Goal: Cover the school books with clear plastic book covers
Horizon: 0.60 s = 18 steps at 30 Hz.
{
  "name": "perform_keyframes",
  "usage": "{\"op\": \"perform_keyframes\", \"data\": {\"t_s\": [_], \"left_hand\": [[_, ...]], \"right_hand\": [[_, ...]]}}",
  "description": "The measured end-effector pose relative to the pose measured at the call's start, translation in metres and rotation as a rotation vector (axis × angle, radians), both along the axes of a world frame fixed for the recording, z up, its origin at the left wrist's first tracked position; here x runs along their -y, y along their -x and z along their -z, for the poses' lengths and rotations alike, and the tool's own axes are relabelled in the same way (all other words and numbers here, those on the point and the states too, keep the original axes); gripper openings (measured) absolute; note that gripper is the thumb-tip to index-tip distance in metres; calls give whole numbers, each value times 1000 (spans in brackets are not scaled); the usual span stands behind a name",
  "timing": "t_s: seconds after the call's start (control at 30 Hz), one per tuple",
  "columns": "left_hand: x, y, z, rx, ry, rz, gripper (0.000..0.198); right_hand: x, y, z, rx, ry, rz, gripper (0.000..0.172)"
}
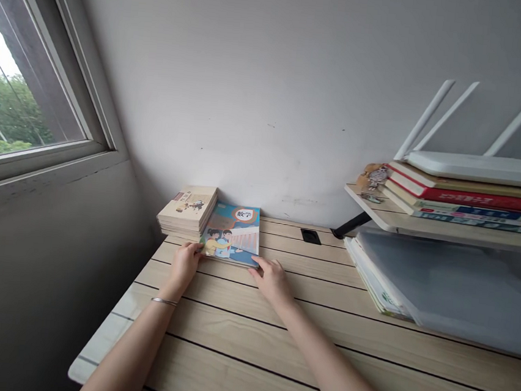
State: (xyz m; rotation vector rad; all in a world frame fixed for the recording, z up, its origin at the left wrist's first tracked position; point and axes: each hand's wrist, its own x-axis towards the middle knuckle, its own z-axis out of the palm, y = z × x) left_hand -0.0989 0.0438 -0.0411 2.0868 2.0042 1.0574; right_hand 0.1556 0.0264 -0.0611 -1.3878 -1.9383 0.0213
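Note:
A thin blue picture-cover book (233,233) lies flat at the far left of a wooden slatted desk (274,338), close to the wall. My left hand (184,263) grips its near left corner, thumb on the cover. My right hand (271,278) rests fingers-down at its near right corner, touching the edge. A bracelet circles my left wrist. Beside the book on the left stands a stack of beige books (188,209).
A shelf (387,217) at the right carries several stacked books (467,200) with a white router (479,167) on top. Beneath it lie papers and a clear folder (445,287). A window (16,98) is at left. A cable hole (310,236) sits in the desk.

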Motion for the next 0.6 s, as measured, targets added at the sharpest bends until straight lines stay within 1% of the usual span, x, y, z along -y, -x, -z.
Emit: {"op": "perform_keyframes", "data": {"t_s": [0.07, 0.2, 0.37, 0.6], "left_hand": [[1, 0, 1, 11, -8, 1, 26], [1, -2, 3, 19, -22, -5, 26], [-1, -6, 3, 4, -13, -24, 29], [0, -5, 0, -55, 30, -6, 31]], "right_hand": [[0, -1, 1, -8, 9, 12, 25], [-1, -2, 4, -21, -30, 3, 22], [-1, -1, 5, -21, -59, -39, 20], [-3, 2, 6, -28, -46, -53, 22]]}}
